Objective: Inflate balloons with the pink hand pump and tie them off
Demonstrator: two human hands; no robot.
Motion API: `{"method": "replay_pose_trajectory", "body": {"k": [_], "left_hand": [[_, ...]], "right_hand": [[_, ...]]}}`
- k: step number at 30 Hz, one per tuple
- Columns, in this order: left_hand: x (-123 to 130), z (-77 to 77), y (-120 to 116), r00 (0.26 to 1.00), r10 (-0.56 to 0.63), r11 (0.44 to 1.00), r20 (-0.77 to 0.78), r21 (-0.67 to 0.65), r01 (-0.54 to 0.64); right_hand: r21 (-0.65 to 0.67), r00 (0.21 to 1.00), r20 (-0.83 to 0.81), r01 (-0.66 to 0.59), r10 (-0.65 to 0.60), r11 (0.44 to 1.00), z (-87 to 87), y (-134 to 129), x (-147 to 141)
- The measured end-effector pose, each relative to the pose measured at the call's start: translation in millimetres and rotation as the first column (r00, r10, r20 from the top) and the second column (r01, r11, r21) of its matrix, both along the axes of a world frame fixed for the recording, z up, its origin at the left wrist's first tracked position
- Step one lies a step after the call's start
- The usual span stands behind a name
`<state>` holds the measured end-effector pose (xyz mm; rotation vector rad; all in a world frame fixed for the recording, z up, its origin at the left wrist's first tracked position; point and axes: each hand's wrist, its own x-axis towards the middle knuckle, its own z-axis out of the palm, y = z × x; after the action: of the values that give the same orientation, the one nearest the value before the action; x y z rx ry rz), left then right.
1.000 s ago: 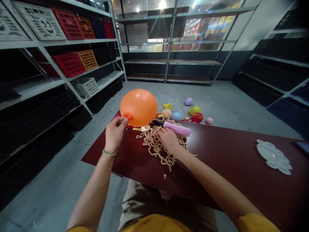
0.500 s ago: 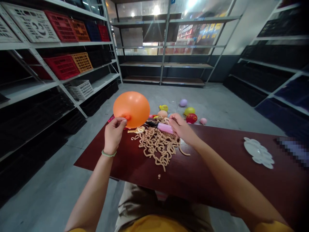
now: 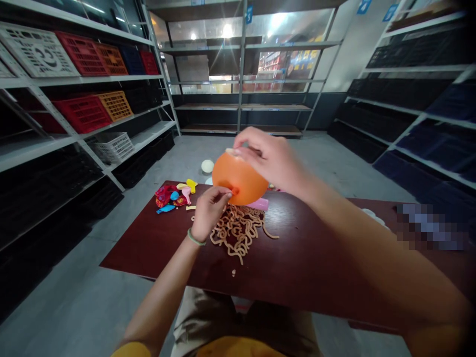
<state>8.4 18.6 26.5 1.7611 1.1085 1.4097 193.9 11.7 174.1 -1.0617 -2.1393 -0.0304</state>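
Note:
An inflated orange balloon hangs above the middle of the dark red table. My left hand pinches it by its knot. Against the balloon's upper side is my right hand, fingers pressed together on a small pale piece that looks like one of the beige strands. Beneath the balloon lies a tangled pile of beige strands. A pink cylinder, partly hidden by the balloon, rests behind the pile.
Deflated balloons lie at the table's back left. A white dish is at the right, partly behind my right arm. One pale balloon is beyond the back edge. Shelves with crates stand left.
My left hand has carried the orange balloon right, over the pile. My right hand has risen from beside the pink cylinder to the balloon's top. The view has shifted, showing the deflated balloons.

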Motion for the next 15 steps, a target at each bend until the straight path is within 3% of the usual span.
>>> {"method": "replay_pose_trajectory", "body": {"k": [4,8,10,15], "left_hand": [[24.7,0.5,-9.6,0.999,-0.052,0.998,-0.004,0.044,0.052],[29.2,1.1,-17.6,0.999,-0.054,0.996,0.003,0.078,0.053],[28.0,1.6,-20.0,0.999,-0.052,0.994,-0.011,0.096,0.052],[25.0,1.1,-18.1,0.998,-0.039,0.989,-0.042,0.140,0.044]], "right_hand": [[-0.139,0.967,0.247,-0.034,0.068,0.990,-5.2,23.8,-22.5],[-0.310,0.921,0.389,0.114,0.017,0.944,-29.2,35.0,-23.1],[-0.322,0.906,0.422,0.125,0.024,0.939,-39.5,35.8,-16.1],[-0.281,0.920,0.374,-0.010,0.119,0.960,-47.7,27.8,4.8]]}}
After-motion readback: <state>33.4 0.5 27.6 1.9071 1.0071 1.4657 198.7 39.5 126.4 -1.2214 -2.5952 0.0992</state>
